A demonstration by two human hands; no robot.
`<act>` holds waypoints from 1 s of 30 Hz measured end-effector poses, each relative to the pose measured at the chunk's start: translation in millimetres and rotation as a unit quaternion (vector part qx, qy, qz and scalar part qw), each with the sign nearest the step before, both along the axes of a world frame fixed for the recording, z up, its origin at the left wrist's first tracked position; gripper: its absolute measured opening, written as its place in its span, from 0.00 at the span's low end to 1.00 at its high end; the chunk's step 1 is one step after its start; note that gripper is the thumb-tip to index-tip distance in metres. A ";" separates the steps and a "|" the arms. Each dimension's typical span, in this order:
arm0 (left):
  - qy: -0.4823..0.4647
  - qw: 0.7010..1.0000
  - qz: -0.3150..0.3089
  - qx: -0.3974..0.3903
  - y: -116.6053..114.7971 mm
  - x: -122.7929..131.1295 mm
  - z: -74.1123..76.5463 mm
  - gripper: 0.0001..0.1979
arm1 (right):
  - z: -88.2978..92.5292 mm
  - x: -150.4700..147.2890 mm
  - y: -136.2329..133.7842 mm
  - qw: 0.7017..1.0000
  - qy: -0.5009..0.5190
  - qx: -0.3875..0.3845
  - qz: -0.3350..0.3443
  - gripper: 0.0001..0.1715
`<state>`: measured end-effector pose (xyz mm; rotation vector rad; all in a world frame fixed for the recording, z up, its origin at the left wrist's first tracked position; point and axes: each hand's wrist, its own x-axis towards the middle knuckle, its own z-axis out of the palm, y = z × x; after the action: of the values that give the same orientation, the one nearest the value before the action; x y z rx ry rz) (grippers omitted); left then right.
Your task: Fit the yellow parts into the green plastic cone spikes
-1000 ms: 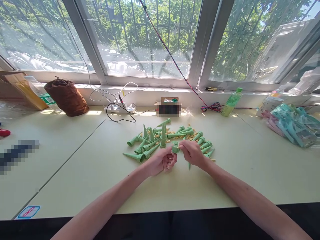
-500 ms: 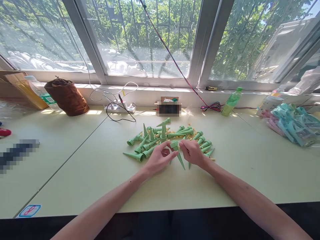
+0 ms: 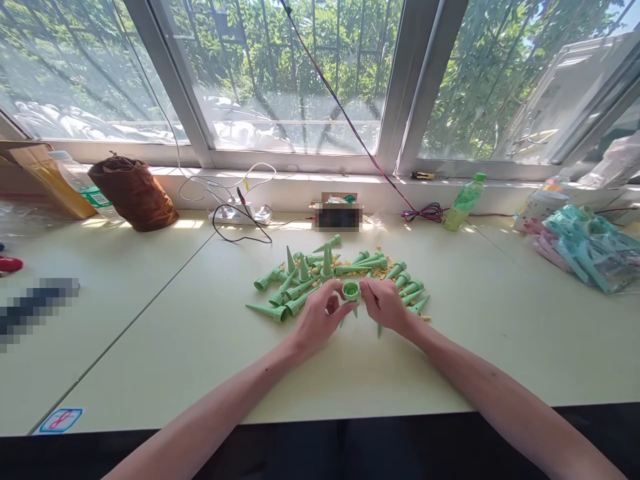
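Note:
In the head view, my left hand (image 3: 323, 310) is closed around a green plastic watering spike (image 3: 351, 291). Its round, hollow open end faces me, and the tip points down, showing just below. Close by its right side, my right hand (image 3: 385, 303) is closed in a pinch; what the fingertips hold, if anything, is hidden. Many more green spikes (image 3: 283, 293) lie in a loose heap around and behind both hands, a few of them standing tip up. Small yellowish pieces (image 3: 383, 264) are scattered among them.
A brown pouch (image 3: 133, 192) and a power strip (image 3: 240, 213) stand along the window sill. Toward the right are a green bottle (image 3: 464, 203) and a pile of bagged teal items (image 3: 590, 247). A numbered sticker (image 3: 61, 421) marks the table's near left edge.
The spike in my left hand has been tilted, so its open end now faces me instead of its side. My right hand stays beside it, hardly moved.

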<state>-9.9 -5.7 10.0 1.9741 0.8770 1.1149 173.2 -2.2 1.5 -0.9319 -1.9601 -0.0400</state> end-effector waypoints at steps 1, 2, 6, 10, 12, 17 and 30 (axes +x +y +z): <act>0.003 1.000 0.000 -0.007 -0.6 0.1 0.2 0.09 | -0.9 -0.5 -0.1 1.000 0.008 0.002 -0.003 0.22; 0.004 1.000 0.000 -0.012 -1.1 0.1 0.4 0.08 | -1.9 -1.0 -0.2 1.000 0.014 0.003 -0.005 0.22; 0.005 1.000 -0.001 -0.026 -1.3 -0.7 0.0 0.10 | -4.2 -2.1 -0.7 0.999 0.037 0.020 -0.026 0.21; -0.007 0.999 -0.021 -0.047 0.6 -1.2 -2.2 0.22 | -1.0 -1.8 -1.7 0.996 0.069 0.035 -0.053 0.21; -0.021 0.993 -0.052 -0.101 1.3 -0.9 -2.8 0.31 | 0.6 -1.5 -1.9 0.995 0.078 0.039 -0.053 0.20; -0.020 0.953 -0.132 -0.271 1.1 -0.2 3.3 0.40 | -1.3 -0.9 -1.4 0.998 0.038 0.036 -0.016 0.20; -0.085 0.909 -0.180 -0.366 1.2 -3.7 13.2 0.34 | -2.1 2.6 -0.8 0.999 -0.006 -0.003 0.051 0.18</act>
<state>-13.6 -4.5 23.2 1.3118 0.6641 0.5991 175.8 -2.9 -0.6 -0.8348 -2.0165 0.0191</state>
